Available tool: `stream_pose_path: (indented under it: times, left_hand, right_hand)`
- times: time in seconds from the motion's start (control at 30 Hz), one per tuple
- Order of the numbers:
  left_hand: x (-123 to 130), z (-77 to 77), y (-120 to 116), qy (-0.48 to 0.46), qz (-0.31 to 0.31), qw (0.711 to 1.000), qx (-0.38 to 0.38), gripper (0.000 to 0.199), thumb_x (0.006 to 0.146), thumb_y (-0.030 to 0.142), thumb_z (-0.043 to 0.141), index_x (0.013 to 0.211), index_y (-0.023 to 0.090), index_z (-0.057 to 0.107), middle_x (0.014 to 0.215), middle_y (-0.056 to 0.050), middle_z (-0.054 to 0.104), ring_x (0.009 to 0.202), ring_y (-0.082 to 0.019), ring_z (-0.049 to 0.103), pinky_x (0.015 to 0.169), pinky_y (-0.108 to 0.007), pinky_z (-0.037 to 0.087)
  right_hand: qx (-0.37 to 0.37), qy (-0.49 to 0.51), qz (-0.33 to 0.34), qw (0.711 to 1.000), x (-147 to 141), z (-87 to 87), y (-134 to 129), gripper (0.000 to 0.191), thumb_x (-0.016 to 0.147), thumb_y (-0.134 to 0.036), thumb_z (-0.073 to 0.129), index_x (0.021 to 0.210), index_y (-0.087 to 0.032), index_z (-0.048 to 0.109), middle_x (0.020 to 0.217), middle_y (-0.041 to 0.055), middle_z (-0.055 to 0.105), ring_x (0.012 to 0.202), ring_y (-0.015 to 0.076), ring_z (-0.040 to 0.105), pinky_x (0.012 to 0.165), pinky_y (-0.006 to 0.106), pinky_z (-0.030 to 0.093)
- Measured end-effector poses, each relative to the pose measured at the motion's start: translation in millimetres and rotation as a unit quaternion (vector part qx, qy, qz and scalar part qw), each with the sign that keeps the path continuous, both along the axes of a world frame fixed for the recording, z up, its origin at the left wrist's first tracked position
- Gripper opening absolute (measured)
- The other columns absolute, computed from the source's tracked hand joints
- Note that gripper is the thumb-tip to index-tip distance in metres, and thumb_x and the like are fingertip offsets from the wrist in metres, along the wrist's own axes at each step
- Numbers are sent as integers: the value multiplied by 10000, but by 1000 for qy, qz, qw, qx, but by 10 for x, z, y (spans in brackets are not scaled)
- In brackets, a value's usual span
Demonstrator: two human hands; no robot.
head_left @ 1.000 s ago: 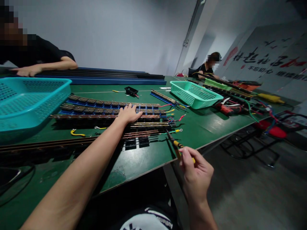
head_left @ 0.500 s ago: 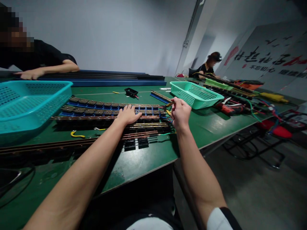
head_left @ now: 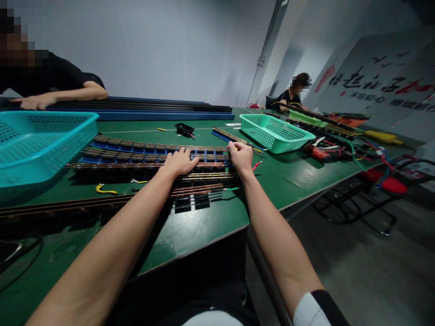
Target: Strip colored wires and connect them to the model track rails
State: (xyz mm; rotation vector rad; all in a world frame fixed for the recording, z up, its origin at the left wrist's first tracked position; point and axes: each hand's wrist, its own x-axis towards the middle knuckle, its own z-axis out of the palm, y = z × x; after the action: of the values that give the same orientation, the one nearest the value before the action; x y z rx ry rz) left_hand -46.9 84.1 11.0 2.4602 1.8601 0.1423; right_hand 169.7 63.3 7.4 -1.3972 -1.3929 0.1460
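Note:
My left hand [head_left: 179,162] lies flat, fingers spread, on a bundle of long curved metal rails with blue supports [head_left: 136,156]. At the right end of that bundle, my right hand [head_left: 240,157] is closed around pliers; only a bit of yellow handle shows, and the jaws are hidden. A red wire end [head_left: 257,165] sticks out just right of this hand. Thin wires [head_left: 260,149] with a blue tip lie beyond it. Nearer me are copper-coloured rails [head_left: 200,189] on black blocks, with a green wire [head_left: 232,189] at their end.
A blue basket [head_left: 68,145] stands left, a green basket [head_left: 278,138] right. Behind lie a small black tray [head_left: 184,129] and long blue-black profiles [head_left: 152,113]. Red-handled tools [head_left: 319,153] lie right. One co-worker's arm [head_left: 74,93] rests far left; another person [head_left: 292,95] sits far right.
My right hand has moved left and slightly down to the rail ends, covering most of the pliers. The red wire end now shows beside it. My left hand stays on the rails.

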Motion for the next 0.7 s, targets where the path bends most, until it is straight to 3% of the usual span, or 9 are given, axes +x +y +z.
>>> stream_pose_path:
  times: [0.1,0.17,0.3,0.47,0.7]
  left_hand:
    - [1,10,-19,0,-2,1000,2,720,967,578,244,1489,120,434,1602,-182,362,1416,-369,426,1147,-564,332]
    - [4,21,-35,2,2,1000,4,708,970,578,248,1483,130,442,1602,-179,363,1416,-361,428,1143,-549,340]
    - [14,45,-61,0,4,1000,20,644,973,551,266,1389,140,535,1525,-175,479,1343,-352,510,1088,-523,404]
    - [24,67,-84,-7,9,999,50,542,983,495,264,1179,178,657,1284,-150,682,1178,-332,631,991,-480,467]
    - [38,79,-126,3,9,999,49,520,975,490,303,1229,175,631,1290,-153,682,1204,-342,614,998,-475,448]
  right_hand:
    - [-16,-137,49,989,-96,-9,-79,316,855,-344,556,678,-167,749,618,35,691,579,143,574,620,264,376]
    - [-24,-176,81,981,-143,-7,-117,263,825,-299,597,647,-182,752,609,30,701,570,140,564,630,265,368]
    - [-26,-196,92,976,-142,7,-142,259,839,-271,591,665,-182,761,611,31,703,548,130,539,619,266,349]
    - [-32,-221,122,967,-99,3,-155,250,811,-245,611,593,-206,727,554,-1,661,495,109,476,587,260,322]
    - [-28,-223,136,965,-101,-5,-166,230,779,-231,618,569,-216,709,544,-8,648,488,106,455,568,258,303]
